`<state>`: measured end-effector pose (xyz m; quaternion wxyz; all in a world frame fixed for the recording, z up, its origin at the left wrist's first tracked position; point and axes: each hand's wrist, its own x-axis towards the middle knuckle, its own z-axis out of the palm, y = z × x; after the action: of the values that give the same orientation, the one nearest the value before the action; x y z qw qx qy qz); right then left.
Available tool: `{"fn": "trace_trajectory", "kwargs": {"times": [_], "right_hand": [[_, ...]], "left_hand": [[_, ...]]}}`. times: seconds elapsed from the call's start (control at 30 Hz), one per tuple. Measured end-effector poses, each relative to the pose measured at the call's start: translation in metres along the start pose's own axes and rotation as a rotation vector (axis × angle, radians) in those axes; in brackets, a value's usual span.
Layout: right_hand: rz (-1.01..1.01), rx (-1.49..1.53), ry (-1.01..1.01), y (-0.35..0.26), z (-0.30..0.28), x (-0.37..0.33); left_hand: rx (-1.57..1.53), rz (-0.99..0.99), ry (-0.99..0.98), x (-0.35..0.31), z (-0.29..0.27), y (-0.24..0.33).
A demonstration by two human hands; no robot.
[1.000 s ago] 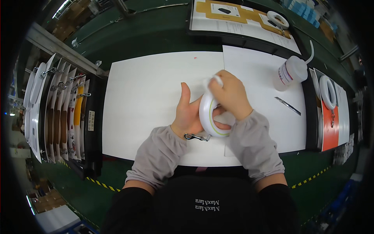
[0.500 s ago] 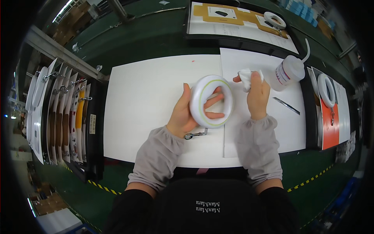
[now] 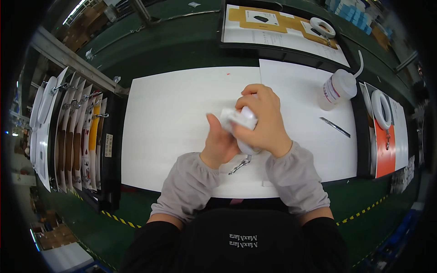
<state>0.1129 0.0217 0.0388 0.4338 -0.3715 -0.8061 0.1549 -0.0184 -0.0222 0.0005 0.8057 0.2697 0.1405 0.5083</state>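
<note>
A thick white ring (image 3: 246, 147) is between my hands above the white work surface, seen nearly edge-on and mostly covered by fingers. My left hand (image 3: 219, 144) supports it from the left, thumb raised and apart; its other fingers are largely hidden behind the ring. My right hand (image 3: 264, 119) curls over the ring from the right, pressing a crumpled white wipe (image 3: 238, 119) against it. The wipe is smeared by motion. From the ring's lower end hangs a metal snap hook (image 3: 240, 164), just above the white surface.
A clear bottle (image 3: 337, 90) with a bent spout stands at right, near a slim metal blade or pen-like tool (image 3: 335, 127). Black bins with upright cards and clipped rings flank the white board (image 3: 159, 118). A black tray (image 3: 287, 55) with cardboard and another ring lies beyond.
My right hand has moved left with the wipe, from beside the ring onto it. The ring has turned from face-on to nearly edge-on, and its snap hook has swung lower.
</note>
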Motion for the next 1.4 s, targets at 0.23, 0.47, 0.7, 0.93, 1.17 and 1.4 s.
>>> {"fn": "trace_trajectory", "kwargs": {"times": [0.23,0.47,0.7,0.93,1.17,1.4], "right_hand": [[0.824,0.624,-0.119,0.036,-0.018,0.009],[0.764,0.262,-0.042,0.084,-0.026,-0.02],[-0.167,0.091,-0.159,0.053,-0.052,-0.007],[0.298,0.393,-0.018,0.056,-0.017,-0.013],[1.069,1.393,-0.02,-0.019,0.061,-0.036],[0.816,1.204,0.146,-0.011,0.046,-0.036]], "left_hand": [[0.585,0.126,0.041,0.001,0.003,-0.003],[0.342,0.206,0.062,0.005,0.006,0.011],[0.16,0.104,0.232,0.008,0.0,0.016],[0.275,0.261,0.163,0.009,0.011,0.016],[0.339,0.603,0.279,0.01,-0.002,0.022],[0.301,0.587,0.471,0.016,0.006,0.013]]}}
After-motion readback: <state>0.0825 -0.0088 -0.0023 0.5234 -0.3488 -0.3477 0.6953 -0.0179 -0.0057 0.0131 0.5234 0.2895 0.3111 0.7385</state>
